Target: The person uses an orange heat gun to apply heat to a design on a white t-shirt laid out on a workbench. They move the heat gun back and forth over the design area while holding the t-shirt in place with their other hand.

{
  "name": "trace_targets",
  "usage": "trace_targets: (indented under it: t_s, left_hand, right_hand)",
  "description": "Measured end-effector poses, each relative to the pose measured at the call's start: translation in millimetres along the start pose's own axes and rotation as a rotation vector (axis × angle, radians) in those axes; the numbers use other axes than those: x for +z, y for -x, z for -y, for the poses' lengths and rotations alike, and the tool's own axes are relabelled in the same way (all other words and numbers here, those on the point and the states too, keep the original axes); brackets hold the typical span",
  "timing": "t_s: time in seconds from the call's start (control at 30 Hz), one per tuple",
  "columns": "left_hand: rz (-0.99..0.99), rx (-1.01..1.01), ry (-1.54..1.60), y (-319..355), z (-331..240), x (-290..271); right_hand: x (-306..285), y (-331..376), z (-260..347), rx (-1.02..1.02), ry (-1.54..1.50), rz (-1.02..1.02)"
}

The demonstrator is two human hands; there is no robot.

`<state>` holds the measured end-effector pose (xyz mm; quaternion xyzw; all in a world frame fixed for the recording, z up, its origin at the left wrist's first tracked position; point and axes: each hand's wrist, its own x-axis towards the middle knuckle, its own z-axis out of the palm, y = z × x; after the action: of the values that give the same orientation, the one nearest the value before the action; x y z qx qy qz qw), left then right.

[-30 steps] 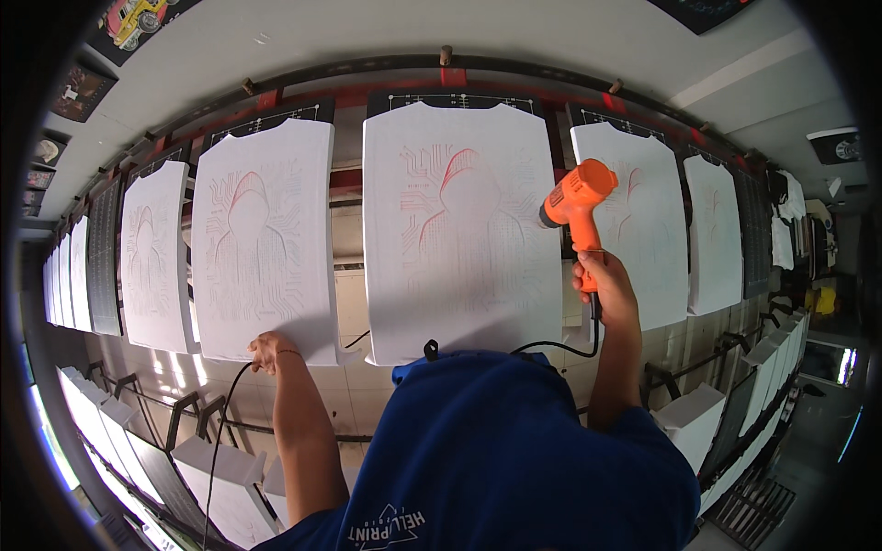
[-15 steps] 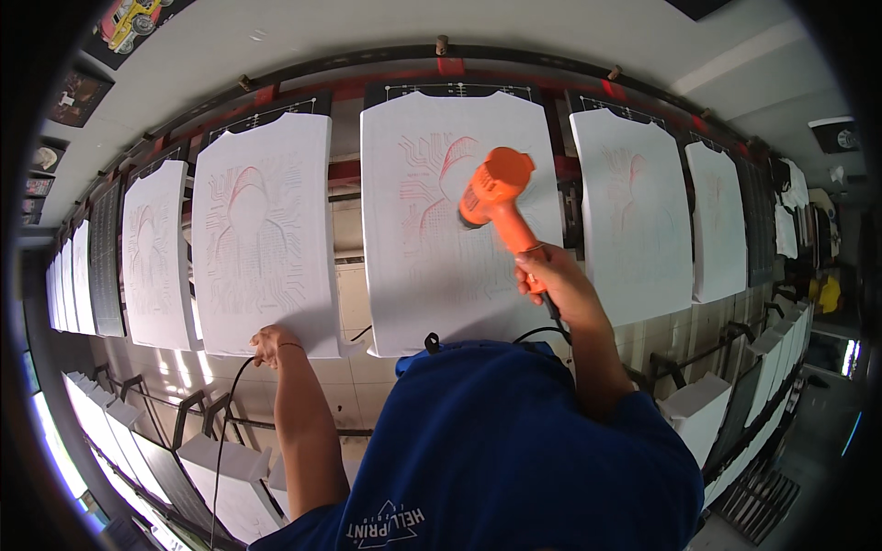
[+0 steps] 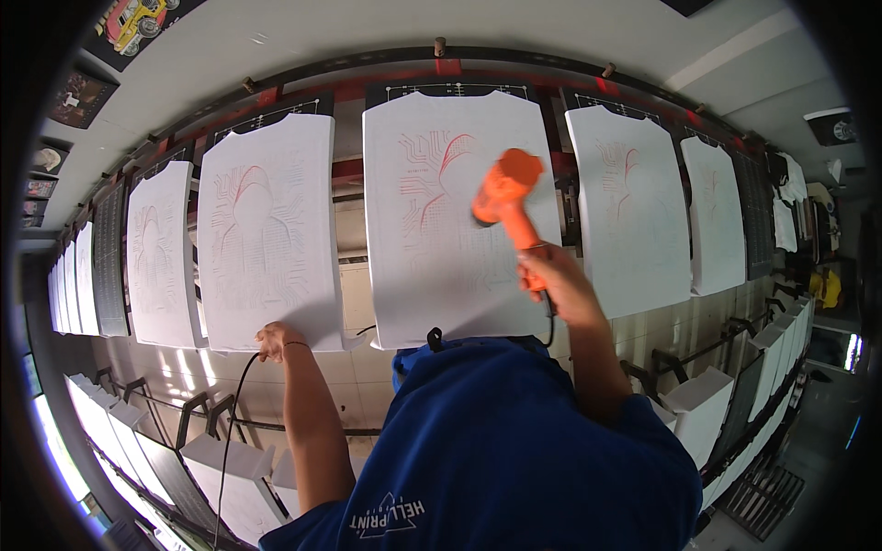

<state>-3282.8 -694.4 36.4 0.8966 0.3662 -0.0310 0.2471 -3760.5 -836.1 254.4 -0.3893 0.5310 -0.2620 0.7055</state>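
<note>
My right hand (image 3: 560, 283) is closed round the handle of an orange heat gun (image 3: 512, 197), its dark nozzle pointing down and left. The gun hangs over a white T-shirt (image 3: 404, 275) stretched on a flat board, hiding part of a printed design of red and faint grey lines. A black cord leaves the gun's handle below my fingers. At the lower edge of the neighbouring white shirt (image 3: 276, 308) on the left, my left hand (image 3: 275, 342) is closed on a black cord (image 3: 228, 418) that drops toward the floor.
More printed white shirts (image 3: 629, 248) on boards stretch away to both sides in a row. Along the back runs a dark rail (image 3: 514, 58). Behind me stands another row of boards with white shirts (image 3: 234, 459). Garments hang (image 3: 785, 220) at the far right.
The heat gun has shifted slightly right over the middle shirt, leaving more of its red lines uncovered. My left hand keeps its grip on the cord, and the view has shifted a little.
</note>
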Motion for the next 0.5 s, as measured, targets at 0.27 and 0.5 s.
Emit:
trace_targets:
  t_s: [0.27, 0.5]
  left_hand:
    - [0.083, 0.172, -0.059, -17.7, 12.1, -5.6]
    - [0.328, 0.14, 0.542, -6.2, 36.8, -9.9]
  right_hand:
    - [24.9, -5.1, -8.8, 0.022, 0.039, 0.141]
    - [-50.1, 35.5, -9.4, -0.024, -0.049, -0.263]
